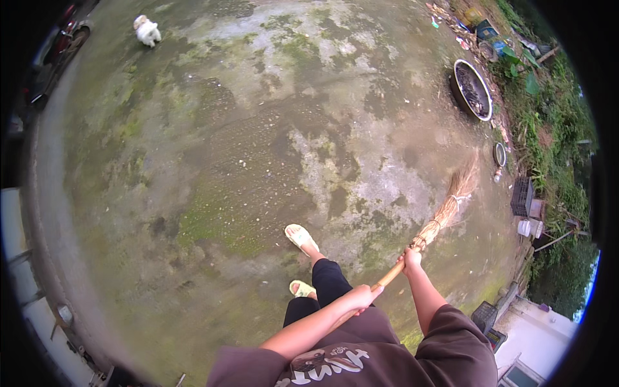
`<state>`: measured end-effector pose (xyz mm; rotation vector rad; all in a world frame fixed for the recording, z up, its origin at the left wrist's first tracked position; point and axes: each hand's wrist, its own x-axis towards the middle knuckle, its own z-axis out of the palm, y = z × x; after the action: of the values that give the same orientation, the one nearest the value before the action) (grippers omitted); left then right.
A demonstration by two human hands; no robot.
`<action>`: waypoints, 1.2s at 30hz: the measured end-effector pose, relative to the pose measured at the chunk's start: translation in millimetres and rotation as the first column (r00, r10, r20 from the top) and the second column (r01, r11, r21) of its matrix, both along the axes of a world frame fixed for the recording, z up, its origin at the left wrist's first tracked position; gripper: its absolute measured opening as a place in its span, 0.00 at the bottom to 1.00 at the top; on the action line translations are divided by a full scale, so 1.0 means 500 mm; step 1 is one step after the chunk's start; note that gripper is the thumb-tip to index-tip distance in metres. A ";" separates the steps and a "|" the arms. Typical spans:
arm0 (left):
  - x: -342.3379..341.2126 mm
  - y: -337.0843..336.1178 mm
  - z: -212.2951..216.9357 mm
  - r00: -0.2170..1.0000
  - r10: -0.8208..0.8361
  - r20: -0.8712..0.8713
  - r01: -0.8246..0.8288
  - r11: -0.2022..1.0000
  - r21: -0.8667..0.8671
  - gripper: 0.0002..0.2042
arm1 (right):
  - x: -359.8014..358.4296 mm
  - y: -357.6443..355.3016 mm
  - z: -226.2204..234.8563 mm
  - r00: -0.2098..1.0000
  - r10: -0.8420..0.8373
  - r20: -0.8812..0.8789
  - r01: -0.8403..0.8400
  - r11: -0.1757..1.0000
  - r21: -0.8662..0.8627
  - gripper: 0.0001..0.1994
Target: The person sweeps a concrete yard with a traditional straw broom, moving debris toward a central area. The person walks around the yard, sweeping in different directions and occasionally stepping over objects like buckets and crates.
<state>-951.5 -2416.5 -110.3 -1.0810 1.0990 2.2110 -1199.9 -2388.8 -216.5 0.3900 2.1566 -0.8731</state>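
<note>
A straw broom with a wooden handle slants away from my body toward the right, its spread bristles over the mossy concrete. Wrapped round the upper handle is my left hand, close to my waist. My right hand grips lower down, where the handle meets the bound straw. Motion smears the bristle tips, so I cannot tell whether they touch the ground.
A large round basin of dark stuff stands at the right edge, with a smaller bowl and a dark crate nearer. Plants line that side. A white dog is at the far left, near a parked vehicle.
</note>
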 end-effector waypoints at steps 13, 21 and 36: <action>0.482 0.340 0.130 0.171 0.819 0.548 -0.911 0.343 -0.228 0.27 | 0.958 -0.029 -0.007 0.241 0.848 0.472 -0.822 0.437 -0.365 0.05; 0.576 0.299 0.141 -0.253 0.715 0.651 -0.955 -0.076 -0.287 0.27 | 1.225 0.006 0.005 -0.331 0.824 0.460 -0.904 -0.137 -0.405 0.13; -0.013 -0.523 -0.106 0.992 -0.007 0.128 0.004 1.000 0.020 0.33 | 0.066 -0.512 -0.193 0.998 -0.022 0.067 0.005 0.970 0.242 0.03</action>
<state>-957.8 -2677.8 -163.3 -1.1922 1.0219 2.1113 -1166.8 -2644.8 -313.1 0.5492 2.2037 -0.5956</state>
